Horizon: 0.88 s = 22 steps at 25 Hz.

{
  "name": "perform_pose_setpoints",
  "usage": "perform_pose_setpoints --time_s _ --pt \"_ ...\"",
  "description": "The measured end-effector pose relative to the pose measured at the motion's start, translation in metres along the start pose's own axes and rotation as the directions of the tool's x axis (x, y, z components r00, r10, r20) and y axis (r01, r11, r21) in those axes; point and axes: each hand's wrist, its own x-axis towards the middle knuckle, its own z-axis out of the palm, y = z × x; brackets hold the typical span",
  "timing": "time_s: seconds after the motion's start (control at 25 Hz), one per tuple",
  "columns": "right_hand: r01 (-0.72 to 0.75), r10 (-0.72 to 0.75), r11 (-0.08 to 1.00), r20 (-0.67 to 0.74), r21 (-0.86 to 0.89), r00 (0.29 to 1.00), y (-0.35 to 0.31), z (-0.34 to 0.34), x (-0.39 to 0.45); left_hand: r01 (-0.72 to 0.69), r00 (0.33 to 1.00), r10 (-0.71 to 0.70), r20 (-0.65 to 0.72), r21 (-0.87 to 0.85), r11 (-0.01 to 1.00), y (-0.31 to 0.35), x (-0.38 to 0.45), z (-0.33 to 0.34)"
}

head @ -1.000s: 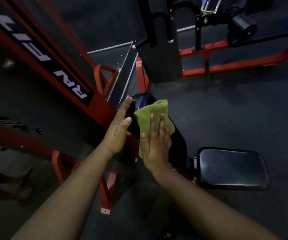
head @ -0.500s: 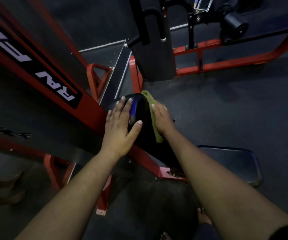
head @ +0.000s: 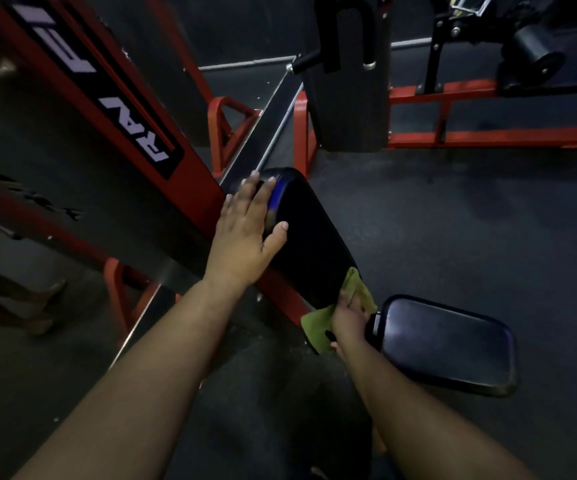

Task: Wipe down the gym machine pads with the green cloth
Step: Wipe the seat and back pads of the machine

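In the head view, at the centre of the frame, the left hand (head: 245, 233) lies with straight, spread fingers on the upper end of the long black padded backrest (head: 309, 237) fixed to the slanted red steel frame (head: 190, 174), while the right hand (head: 349, 318) presses the crumpled green cloth (head: 318, 329) against that pad's lower end, just beside the flat black rectangular seat pad (head: 449, 344) at lower right. Whether the right fingers curl round the cloth or lie flat on it cannot be told. The backrest stroke looks at its bottom, so the next move likely calls for carrying the cloth over to the seat pad.
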Motion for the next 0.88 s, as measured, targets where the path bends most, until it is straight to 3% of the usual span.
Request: perform_pose_setpoints --time_s 0.08,0.16,0.24,0.32,0.56,0.76,0.88 --pt "0.143 -0.144 0.989 0.054 0.029 0.988 -0.017 -0.005 -0.024 0.033 0.999 -0.033 0.016 0.022 0.999 0.006 -0.004 -0.002" --pt "0.374 -0.358 0.920 0.134 -0.118 0.924 -0.031 -0.022 -0.043 0.080 0.996 -0.083 0.032 0.069 0.994 0.013 -0.013 -0.004" --pt "0.549 -0.513 0.769 0.197 -0.327 0.836 -0.041 -0.047 -0.056 0.128 0.990 -0.135 0.050 0.122 0.984 0.020 -0.027 -0.005" --pt "0.615 -0.580 0.643 0.234 -0.456 0.780 -0.042 -0.070 -0.073 0.155 0.984 -0.167 0.062 0.165 0.974 0.029 -0.052 -0.004" --pt "0.682 -0.613 0.363 0.388 -0.635 0.688 -0.014 -0.108 -0.123 0.260 0.942 -0.283 0.178 0.144 0.955 0.054 -0.155 0.015" --pt "0.771 -0.573 0.198 0.567 -0.605 0.592 0.006 -0.113 -0.154 0.446 0.856 -0.468 0.220 0.145 0.883 0.079 -0.256 0.028" --pt "0.825 -0.486 0.026 0.714 -0.565 0.505 0.021 -0.113 -0.164 0.581 0.771 -0.603 0.205 0.162 0.798 0.098 -0.311 0.034"
